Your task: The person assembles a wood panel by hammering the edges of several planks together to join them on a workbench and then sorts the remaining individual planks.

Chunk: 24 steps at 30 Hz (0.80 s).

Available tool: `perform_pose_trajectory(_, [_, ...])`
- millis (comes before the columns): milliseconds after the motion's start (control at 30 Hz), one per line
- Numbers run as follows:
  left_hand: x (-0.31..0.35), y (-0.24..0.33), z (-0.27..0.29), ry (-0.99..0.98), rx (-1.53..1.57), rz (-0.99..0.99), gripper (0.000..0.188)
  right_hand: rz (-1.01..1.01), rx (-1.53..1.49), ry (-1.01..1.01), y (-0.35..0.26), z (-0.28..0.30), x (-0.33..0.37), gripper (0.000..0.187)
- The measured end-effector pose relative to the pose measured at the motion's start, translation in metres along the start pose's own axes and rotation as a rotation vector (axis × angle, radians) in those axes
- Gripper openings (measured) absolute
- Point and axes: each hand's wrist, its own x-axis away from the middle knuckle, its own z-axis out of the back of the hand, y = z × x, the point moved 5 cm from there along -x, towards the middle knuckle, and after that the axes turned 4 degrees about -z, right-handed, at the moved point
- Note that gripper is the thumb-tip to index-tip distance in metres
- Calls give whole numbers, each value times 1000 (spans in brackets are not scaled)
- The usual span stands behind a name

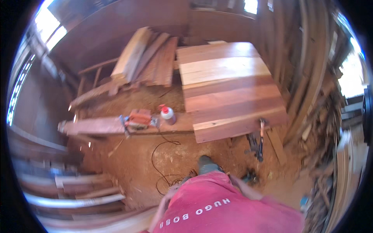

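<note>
My left arm [168, 199] hangs at the side of my pink shirt. Its hand [192, 173] shows only as a small dark blur by my leg, so its fingers cannot be read. My right forearm [245, 189] bends in toward my waist, and the shirt hides that hand. Ahead of me lies a panel of joined light and reddish boards [233, 91]. A hammer [261, 136] rests with its head on the panel's near right corner, beside a dark clamp [252, 144]. Neither hand visibly touches the panel or these tools.
Left of the panel, an orange power tool [139, 117] and a white bottle with a red top [168, 114] stand on a plank bench [95, 126]. A black cord [153, 157] loops over the sawdust floor. Stacked planks [134, 56] lean behind; scrap wood [322, 155] lies right.
</note>
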Motion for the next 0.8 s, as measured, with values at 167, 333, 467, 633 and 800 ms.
perform_pose_trajectory(167, [40, -38, 61, 284, 178, 434, 27, 186, 219, 147, -181, 63, 4, 32])
perform_pose_trajectory(333, [70, -60, 120, 609, 323, 580, 25, 285, 311, 77, -248, 25, -60, 33])
perform_pose_trajectory(467, [71, -63, 167, 827, 425, 630, 24, 352, 712, -167, -234, -36, -138, 31])
perform_pose_trajectory(633, [92, -56, 231, 1083, 466, 645, 23, 100, 281, -215, -293, -54, -180, 27])
perform_pose_trajectory(800, [96, -37, 305, 1279, 395, 488, 23, 311, 648, -164, -377, -23, -194, 25])
